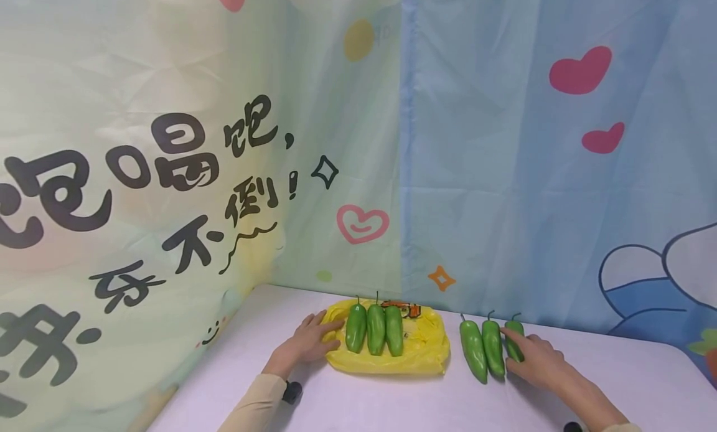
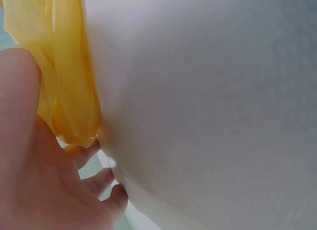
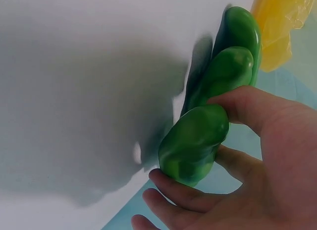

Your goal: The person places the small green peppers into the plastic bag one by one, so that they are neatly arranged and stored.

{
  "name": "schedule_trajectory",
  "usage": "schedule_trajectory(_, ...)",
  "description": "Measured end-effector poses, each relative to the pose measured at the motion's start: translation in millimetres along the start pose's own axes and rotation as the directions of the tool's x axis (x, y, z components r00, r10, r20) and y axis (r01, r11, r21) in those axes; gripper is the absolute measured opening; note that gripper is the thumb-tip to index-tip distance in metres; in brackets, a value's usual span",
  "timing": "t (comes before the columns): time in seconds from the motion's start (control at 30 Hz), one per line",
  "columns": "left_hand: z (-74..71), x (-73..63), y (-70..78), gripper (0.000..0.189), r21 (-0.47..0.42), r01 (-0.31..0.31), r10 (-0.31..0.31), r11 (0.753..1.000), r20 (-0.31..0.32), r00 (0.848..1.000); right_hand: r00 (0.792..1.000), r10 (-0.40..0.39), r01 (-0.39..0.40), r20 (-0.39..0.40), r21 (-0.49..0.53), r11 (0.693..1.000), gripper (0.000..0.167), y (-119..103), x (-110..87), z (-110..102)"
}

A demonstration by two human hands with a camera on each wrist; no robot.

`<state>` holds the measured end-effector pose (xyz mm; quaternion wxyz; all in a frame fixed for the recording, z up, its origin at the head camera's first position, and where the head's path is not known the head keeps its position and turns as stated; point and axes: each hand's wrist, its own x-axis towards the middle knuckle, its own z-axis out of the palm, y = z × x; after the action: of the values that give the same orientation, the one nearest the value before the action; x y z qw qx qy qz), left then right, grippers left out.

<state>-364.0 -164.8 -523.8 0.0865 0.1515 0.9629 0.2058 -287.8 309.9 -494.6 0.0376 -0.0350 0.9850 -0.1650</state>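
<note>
**Peppers beside the yellow bag**

We see a desk (image 1: 616, 382) bearing a yellow bag (image 1: 426, 351). Our left hand (image 1: 307, 343) lies on the bag's left edge, fingers straight. Three peppers rest on the bag; three lie just right of it. Our right hand (image 1: 539, 359) grips the farthest pepper (image 1: 513, 340), fingers curled round it.

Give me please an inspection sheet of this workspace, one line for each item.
Surface: white table, flat.
Job's things: three green peppers side by side on a yellow plastic bag; three more peppers on the bare table right of the bag.
Clutter: small orange-and-dark object at the bag's far edge, too small to identify.
Hands: left hand rests on the bag's left edge; right hand grips the rightmost pepper.
Cables: nothing seen.
Surroundings: cartoon-printed cloth backdrop.
</note>
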Motion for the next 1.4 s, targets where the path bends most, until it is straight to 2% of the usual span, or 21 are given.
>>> schedule_trajectory(0.47, -1.8, -4.3, 1.8, 0.052, -0.012, -0.001, 0.001, 1.0, -0.003, 1.0, 0.999, -0.03, 0.029, -0.029, -0.029, 0.999, 0.069, -7.9, 2.6, -10.2)
schedule_trajectory(0.83, -3.0, -4.9, 2.6, 0.051, -0.008, -0.003, 0.003, 1.0, -0.009, 1.0, 0.995, -0.075, 0.072, -0.065, -0.047, 0.996, 0.064, -19.7, -2.8, -17.6)
schedule_trajectory(1.07, -2.4, -4.9, 2.2, 0.051, -0.01, -0.017, 0.017, 1.0, -0.011, 1.0, 0.996, -0.074, 0.073, -0.052, -0.034, 0.997, 0.065, -23.0, -2.7, -19.8)
schedule_trajectory(1.4, -1.9, -4.1, 2.7, 0.051, -0.007, -0.019, 0.019, 1.0, -0.006, 1.0, 0.993, -0.085, 0.083, -0.087, -0.024, 0.996, 0.066, -29.2, -3.1, -22.6)
